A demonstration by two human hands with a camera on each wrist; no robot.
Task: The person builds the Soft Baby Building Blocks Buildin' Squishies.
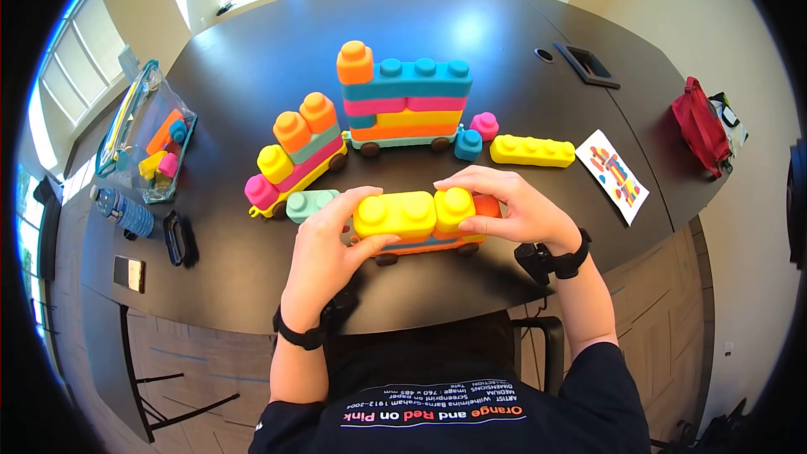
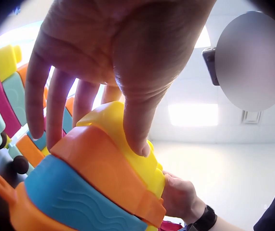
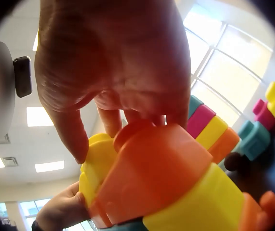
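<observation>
In the head view, a toy train wagon (image 1: 429, 245) of stacked building blocks stands at the near side of the table. Along its top lie a two-stud yellow block (image 1: 395, 215) and a one-stud yellow block (image 1: 455, 210), side by side. My left hand (image 1: 316, 254) grips the two-stud block, thumb on the near side and fingers beyond. The one-stud block is pinched by my right hand (image 1: 525, 208), thumb nearest me. Beside it sits a red-orange block (image 3: 159, 168), partly covered by the right fingers. Orange (image 2: 101, 159) and blue (image 2: 74, 192) layers show beneath the yellow.
Behind stand a tall block wagon (image 1: 408, 109) and a smaller one (image 1: 298, 160). Loose around them are a mint block (image 1: 311, 205), a teal block (image 1: 468, 145), a pink block (image 1: 484, 125) and a long yellow block (image 1: 532, 151). A picture sheet (image 1: 614, 175) lies right; a clear bag (image 1: 126, 151) left.
</observation>
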